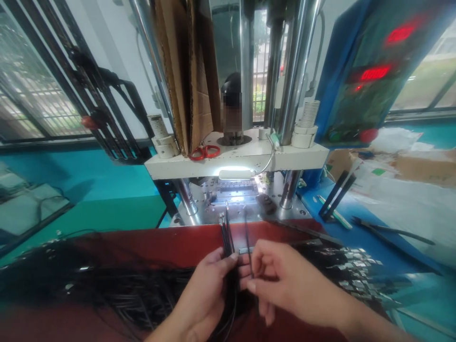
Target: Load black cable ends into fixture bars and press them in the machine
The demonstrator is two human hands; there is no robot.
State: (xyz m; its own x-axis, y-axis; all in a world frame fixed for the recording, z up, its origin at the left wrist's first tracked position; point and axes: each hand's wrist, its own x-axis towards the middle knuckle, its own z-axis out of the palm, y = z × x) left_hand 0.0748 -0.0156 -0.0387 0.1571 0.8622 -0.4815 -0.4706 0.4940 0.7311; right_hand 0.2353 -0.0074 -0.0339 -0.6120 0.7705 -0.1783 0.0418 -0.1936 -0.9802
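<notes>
My left hand [208, 282] is closed around a small bundle of black cables [225, 233], thumb on top. Their thin metal-tipped ends point away from me toward the press. Just to the right, my right hand [285, 280] pinches a single black cable [248, 242] between thumb and fingers; it stands apart from the bundle, its far end blurred. The fingers of both hands nearly meet. Beyond them lies the lit metal mould [235, 192] on the press bed. A pile of black cables [142, 289] spreads over the dark red work surface [153, 244] to the left.
Red-handled scissors [204, 152] rest on the press's white plate [263, 159], above a lit lamp [235, 175]. Many cable ends with silvery connectors [363, 266] lie at right. Pliers [388, 228] lie on the blue surface near a control box [370, 80] with red digits.
</notes>
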